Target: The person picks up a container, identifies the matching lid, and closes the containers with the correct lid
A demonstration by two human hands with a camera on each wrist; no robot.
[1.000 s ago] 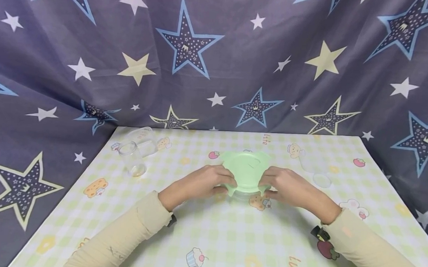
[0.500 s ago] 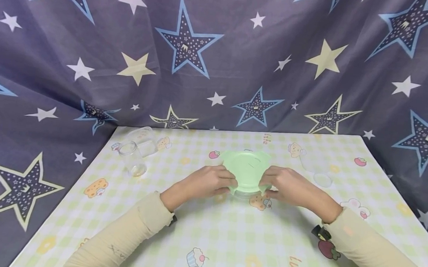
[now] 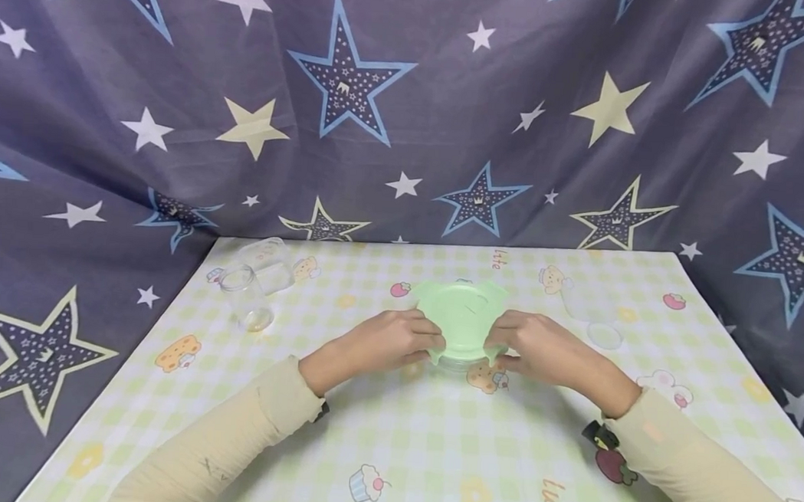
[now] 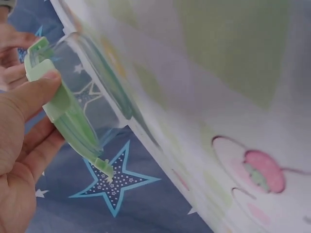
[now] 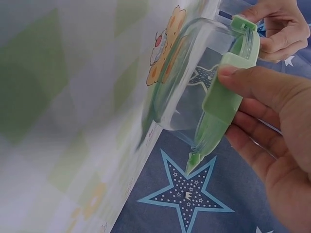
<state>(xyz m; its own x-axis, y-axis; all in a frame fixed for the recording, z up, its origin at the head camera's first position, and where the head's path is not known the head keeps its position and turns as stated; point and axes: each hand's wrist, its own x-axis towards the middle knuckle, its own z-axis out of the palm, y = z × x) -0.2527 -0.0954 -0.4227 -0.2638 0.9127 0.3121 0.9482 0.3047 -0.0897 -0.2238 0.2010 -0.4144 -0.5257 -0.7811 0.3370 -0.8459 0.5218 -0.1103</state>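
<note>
A round glass food container (image 5: pixel 182 85) with a light green clip lid (image 3: pixel 462 316) sits on the table at the centre of the head view. My left hand (image 3: pixel 393 341) holds the lid's left side. In the left wrist view its thumb lies on a green side clip (image 4: pixel 57 92), the other fingers behind the lid. On the right side my right hand (image 3: pixel 551 351) grips the lid in the same way, its thumb on another clip (image 5: pixel 226 90). The clips under both thumbs lie down along the rim. The fingers partly hide the lid's edges.
A clear jar (image 3: pixel 239 293) and a clear container (image 3: pixel 276 274) stand at the back left of the checked table. To the right lie a clear round disc (image 3: pixel 605 336) and a faint translucent piece (image 3: pixel 578 302). A star-patterned curtain (image 3: pixel 410 113) hangs behind the table's far edge.
The head view has shifted very slightly. Both hands keep their hold on the lid, and the container stays in place.
</note>
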